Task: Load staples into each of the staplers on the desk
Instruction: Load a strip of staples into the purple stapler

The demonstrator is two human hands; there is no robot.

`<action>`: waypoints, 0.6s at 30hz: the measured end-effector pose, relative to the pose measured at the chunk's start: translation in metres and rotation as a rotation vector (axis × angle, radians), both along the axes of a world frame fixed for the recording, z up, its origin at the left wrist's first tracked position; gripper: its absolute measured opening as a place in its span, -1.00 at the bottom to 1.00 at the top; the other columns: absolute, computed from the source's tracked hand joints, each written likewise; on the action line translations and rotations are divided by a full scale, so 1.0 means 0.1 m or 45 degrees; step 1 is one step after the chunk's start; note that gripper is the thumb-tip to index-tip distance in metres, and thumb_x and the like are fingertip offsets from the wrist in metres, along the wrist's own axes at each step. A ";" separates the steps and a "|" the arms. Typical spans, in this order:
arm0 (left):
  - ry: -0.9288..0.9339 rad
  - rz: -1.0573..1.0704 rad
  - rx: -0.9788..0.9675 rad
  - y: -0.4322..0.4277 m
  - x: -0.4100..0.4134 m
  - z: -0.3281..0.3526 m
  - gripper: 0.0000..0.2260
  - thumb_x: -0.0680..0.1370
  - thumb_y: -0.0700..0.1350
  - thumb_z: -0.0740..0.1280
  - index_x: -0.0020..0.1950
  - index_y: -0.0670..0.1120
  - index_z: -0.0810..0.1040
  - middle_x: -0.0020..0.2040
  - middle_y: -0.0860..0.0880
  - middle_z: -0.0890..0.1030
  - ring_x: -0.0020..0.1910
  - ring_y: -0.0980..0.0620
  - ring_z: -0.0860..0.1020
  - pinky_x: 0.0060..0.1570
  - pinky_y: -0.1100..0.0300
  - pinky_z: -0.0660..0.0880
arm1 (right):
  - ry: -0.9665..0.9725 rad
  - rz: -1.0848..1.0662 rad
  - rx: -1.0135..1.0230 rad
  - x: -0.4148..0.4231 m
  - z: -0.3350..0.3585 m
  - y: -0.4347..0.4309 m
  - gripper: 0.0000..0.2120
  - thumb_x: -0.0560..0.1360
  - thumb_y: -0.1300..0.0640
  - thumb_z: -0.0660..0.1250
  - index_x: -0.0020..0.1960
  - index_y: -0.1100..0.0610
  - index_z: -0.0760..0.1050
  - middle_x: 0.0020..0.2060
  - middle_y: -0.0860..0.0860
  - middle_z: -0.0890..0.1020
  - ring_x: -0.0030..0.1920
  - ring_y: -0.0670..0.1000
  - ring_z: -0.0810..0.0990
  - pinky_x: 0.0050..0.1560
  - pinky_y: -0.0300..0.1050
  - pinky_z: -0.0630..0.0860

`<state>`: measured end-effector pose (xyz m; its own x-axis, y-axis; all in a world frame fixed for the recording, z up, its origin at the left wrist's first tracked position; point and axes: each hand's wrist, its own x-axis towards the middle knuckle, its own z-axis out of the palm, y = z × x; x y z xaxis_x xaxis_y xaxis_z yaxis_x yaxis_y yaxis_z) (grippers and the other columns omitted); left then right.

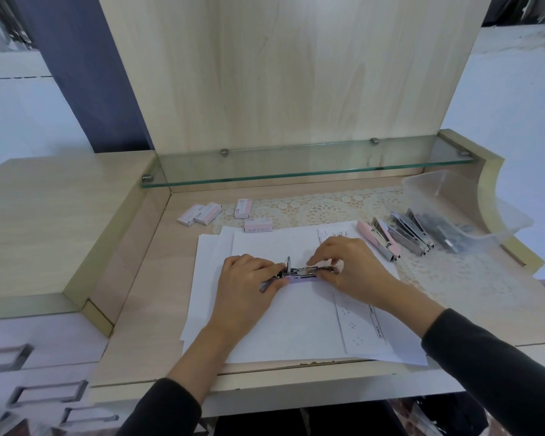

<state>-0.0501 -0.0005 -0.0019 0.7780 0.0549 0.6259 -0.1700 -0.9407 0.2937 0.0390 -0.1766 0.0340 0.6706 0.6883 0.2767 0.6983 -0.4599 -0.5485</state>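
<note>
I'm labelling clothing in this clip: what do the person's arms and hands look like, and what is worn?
Both arms wear long, plain dark sleeves: the left sleeve and the right sleeve each end short of the wrist. The left hand and right hand are bare: no gloves, and no ring or watch shows.

Soft even daylight, faint shadows, wide-angle bending, blurred corners.
</note>
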 end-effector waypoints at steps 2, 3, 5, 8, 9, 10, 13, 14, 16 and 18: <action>0.002 0.004 0.000 0.00 -0.01 0.02 -0.72 0.40 0.10 0.25 -0.18 -0.03 0.68 -0.29 0.07 0.67 -0.28 0.11 0.51 -0.13 0.23 0.26 | -0.083 -0.029 0.012 0.00 -0.03 -0.05 -0.80 0.33 0.33 0.41 -0.11 0.10 0.65 -0.15 0.04 0.66 -0.12 0.06 0.55 -0.09 -0.22 0.41; 0.005 0.002 0.002 0.00 -0.01 0.02 -0.72 0.39 0.10 0.25 -0.19 -0.03 0.68 -0.29 0.06 0.67 -0.28 0.11 0.52 -0.13 0.23 0.26 | -0.120 -0.032 0.010 -0.01 -0.05 -0.07 -0.78 0.33 0.33 0.41 -0.10 0.08 0.65 -0.17 0.04 0.66 -0.11 0.08 0.55 -0.10 -0.19 0.40; 0.013 -0.005 0.012 -0.01 -0.01 0.03 -0.72 0.39 0.09 0.25 -0.19 -0.04 0.68 -0.29 0.06 0.67 -0.31 0.06 0.56 -0.14 0.23 0.27 | -0.149 -0.006 -0.011 -0.03 -0.07 -0.10 -0.74 0.35 0.33 0.39 -0.06 0.03 0.65 -0.18 0.03 0.66 -0.12 0.09 0.54 -0.15 -0.20 0.39; 0.010 -0.018 0.021 -0.02 -0.02 0.04 -0.72 0.40 0.10 0.25 -0.18 -0.03 0.67 -0.29 0.07 0.66 -0.30 0.07 0.54 -0.14 0.22 0.27 | -0.155 0.049 -0.103 -0.07 -0.07 -0.09 -0.69 0.40 0.29 0.35 0.03 -0.05 0.61 -0.13 0.02 0.61 -0.10 0.05 0.47 -0.21 -0.26 0.32; 0.009 -0.022 0.025 -0.02 -0.01 0.04 -0.72 0.40 0.10 0.25 -0.18 -0.04 0.67 -0.29 0.06 0.66 -0.31 0.06 0.54 -0.15 0.22 0.27 | -0.165 0.056 -0.135 -0.08 -0.06 -0.07 -0.70 0.42 0.26 0.34 0.06 -0.06 0.59 -0.12 0.02 0.59 -0.09 0.04 0.45 -0.22 -0.22 0.31; 0.007 -0.022 0.031 -0.02 -0.02 0.04 -0.71 0.40 0.10 0.25 -0.18 -0.04 0.68 -0.29 0.06 0.66 -0.32 0.04 0.55 -0.16 0.22 0.27 | -0.173 0.061 -0.149 -0.08 -0.06 -0.06 -0.71 0.43 0.24 0.33 0.06 -0.07 0.59 -0.12 0.03 0.57 -0.09 0.05 0.44 -0.21 -0.17 0.32; 0.013 -0.003 0.043 -0.03 -0.03 0.05 -0.71 0.40 0.10 0.24 -0.18 -0.04 0.68 -0.29 0.06 0.66 -0.34 0.01 0.56 -0.18 0.21 0.26 | -0.110 0.027 -0.161 -0.09 -0.03 -0.04 -0.77 0.44 0.18 0.34 0.04 -0.05 0.61 -0.10 0.01 0.52 -0.04 0.04 0.43 -0.15 -0.14 0.36; 0.015 0.006 0.042 -0.04 -0.03 0.05 -0.71 0.40 0.10 0.24 -0.18 -0.03 0.67 -0.29 0.06 0.66 -0.33 0.02 0.56 -0.18 0.21 0.26 | -0.087 0.016 -0.162 -0.09 -0.02 -0.04 -0.79 0.43 0.17 0.34 0.02 -0.04 0.61 -0.10 0.00 0.51 -0.02 0.03 0.43 -0.11 -0.15 0.38; 0.011 0.018 0.029 -0.03 -0.03 0.04 -0.71 0.40 0.11 0.24 -0.18 -0.02 0.67 -0.29 0.08 0.66 -0.30 0.07 0.51 -0.18 0.22 0.25 | -0.060 -0.012 -0.139 -0.06 0.01 -0.06 -0.83 0.42 0.15 0.36 -0.02 -0.01 0.63 -0.09 -0.02 0.52 -0.01 0.00 0.43 -0.02 -0.16 0.39; 0.010 0.010 0.009 -0.02 -0.02 0.02 -0.72 0.40 0.11 0.25 -0.16 -0.02 0.67 -0.28 0.07 0.66 -0.26 0.13 0.43 -0.17 0.22 0.25 | -0.038 -0.058 -0.114 -0.04 0.03 -0.13 -0.87 0.40 0.14 0.39 -0.08 0.00 0.65 -0.06 -0.02 0.56 -0.05 -0.10 0.43 0.14 -0.15 0.32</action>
